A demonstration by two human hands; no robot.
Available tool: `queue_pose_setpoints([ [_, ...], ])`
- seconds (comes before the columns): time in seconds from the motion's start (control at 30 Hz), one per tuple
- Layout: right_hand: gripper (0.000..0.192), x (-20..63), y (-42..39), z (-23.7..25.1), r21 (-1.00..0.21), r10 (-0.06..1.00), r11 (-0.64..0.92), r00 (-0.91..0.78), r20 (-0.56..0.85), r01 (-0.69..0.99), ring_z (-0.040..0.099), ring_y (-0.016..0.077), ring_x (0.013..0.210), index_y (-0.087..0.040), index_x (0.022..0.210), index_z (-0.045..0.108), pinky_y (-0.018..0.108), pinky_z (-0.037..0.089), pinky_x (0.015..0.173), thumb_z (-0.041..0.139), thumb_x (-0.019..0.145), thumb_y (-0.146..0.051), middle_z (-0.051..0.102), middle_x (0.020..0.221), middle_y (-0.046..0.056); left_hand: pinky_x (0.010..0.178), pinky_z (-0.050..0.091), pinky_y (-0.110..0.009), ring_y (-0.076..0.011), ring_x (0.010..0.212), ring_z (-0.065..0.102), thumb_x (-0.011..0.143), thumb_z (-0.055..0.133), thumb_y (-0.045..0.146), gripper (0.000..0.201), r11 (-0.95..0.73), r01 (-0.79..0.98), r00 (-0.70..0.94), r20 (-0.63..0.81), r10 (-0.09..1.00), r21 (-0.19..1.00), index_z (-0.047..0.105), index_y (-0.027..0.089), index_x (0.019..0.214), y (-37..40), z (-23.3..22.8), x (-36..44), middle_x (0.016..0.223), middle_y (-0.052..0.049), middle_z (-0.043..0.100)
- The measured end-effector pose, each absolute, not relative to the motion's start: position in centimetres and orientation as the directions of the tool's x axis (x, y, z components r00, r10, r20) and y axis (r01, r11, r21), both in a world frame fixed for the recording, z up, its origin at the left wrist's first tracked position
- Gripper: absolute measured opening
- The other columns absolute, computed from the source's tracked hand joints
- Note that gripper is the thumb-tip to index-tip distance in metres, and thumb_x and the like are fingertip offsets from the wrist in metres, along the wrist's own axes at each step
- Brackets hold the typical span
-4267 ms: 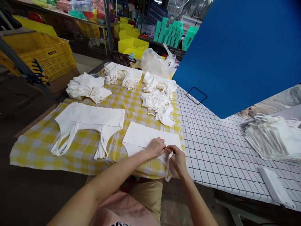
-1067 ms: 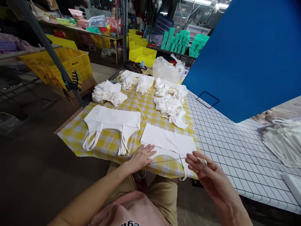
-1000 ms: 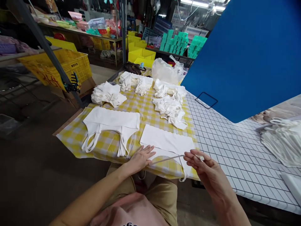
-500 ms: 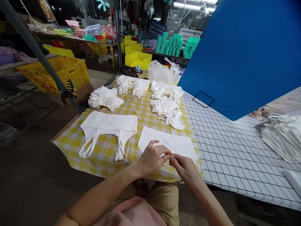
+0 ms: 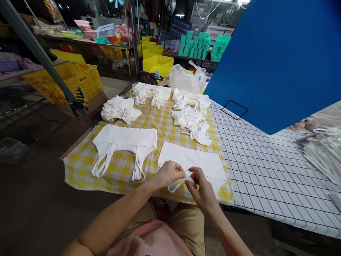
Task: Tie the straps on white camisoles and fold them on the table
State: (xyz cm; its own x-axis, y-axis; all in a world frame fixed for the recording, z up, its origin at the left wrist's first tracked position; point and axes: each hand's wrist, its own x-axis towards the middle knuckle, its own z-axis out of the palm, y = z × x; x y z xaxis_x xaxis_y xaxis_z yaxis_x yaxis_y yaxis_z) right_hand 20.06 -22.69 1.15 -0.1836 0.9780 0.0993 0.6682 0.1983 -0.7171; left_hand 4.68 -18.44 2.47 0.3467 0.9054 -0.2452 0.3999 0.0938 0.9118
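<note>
- Close up: left hand (image 5: 170, 173) curled into a loose fist, fingertips pinched on a thin white strap (image 5: 176, 185); right hand (image 5: 201, 186) meets it, thumb and forefinger closed on the same strap, other fingers half bent.
- Strap loops down between the hands, slack; it belongs to the folded white top (image 5: 193, 163) lying flat just beyond the knuckles. Likely held at two points to keep the narrow band from twisting.
- Folded top sits at the near edge of the yellow checked cloth (image 5: 80, 167), right by the seam with the white grid sheet (image 5: 266, 174); the cloth hangs over the table front, beneath the hands.
- A second top (image 5: 125, 138), spread open with straps trailing toward the edge, lies to the left, apart.
- Farther back: four piles of white tops (image 5: 121, 108), a plastic bag (image 5: 185, 78), well clear of both hands.
- Open room: grid sheet to the right, bare up to the blue board (image 5: 279, 60); another white stack (image 5: 323, 153) at far right.
</note>
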Motion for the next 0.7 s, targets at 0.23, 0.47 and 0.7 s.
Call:
queue_pose_setpoints([
  [0.23,0.025,19.9,-22.5,-0.9,-0.284,0.818,0.553,-0.446,0.363,0.783,0.050,0.0133,0.058,-0.019,0.084,0.059,0.022,0.037,0.055,0.035,0.090,-0.019,0.053,0.067,0.003,0.044,0.026,-0.020,-0.0052,0.040,0.025,0.066,0.050,0.029,0.021,0.362,0.242,0.515,-0.436,0.738,0.900,0.047,0.015,0.050,-17.6,-0.3,3.8,0.040,0.008,0.028],
  [0.47,0.020,20.9,-19.1,-3.9,-0.688,0.978,0.201,-0.181,0.102,0.698,0.055,0.0138,0.061,-0.019,0.073,0.060,0.024,0.040,0.058,0.046,0.082,-0.030,0.062,0.072,0.003,0.073,0.040,-0.028,-0.0135,0.075,0.053,0.072,0.056,0.017,0.019,-0.241,0.637,0.357,-0.003,0.934,0.732,0.064,0.018,0.090,-15.5,-4.0,3.3,0.082,-0.002,0.060],
  [0.7,0.035,21.1,-16.1,-6.7,-0.868,0.996,-0.084,0.012,-0.090,0.489,0.059,0.0204,0.066,-0.016,0.072,0.064,0.028,0.043,0.057,0.054,0.067,-0.050,0.067,0.071,0.008,0.078,0.040,-0.031,-0.0186,0.089,0.052,0.082,0.055,0.021,0.010,-0.676,0.697,0.657,0.166,0.735,0.239,0.063,0.016,0.084,-14.1,-6.1,4.3,0.091,-0.005,0.058],
])
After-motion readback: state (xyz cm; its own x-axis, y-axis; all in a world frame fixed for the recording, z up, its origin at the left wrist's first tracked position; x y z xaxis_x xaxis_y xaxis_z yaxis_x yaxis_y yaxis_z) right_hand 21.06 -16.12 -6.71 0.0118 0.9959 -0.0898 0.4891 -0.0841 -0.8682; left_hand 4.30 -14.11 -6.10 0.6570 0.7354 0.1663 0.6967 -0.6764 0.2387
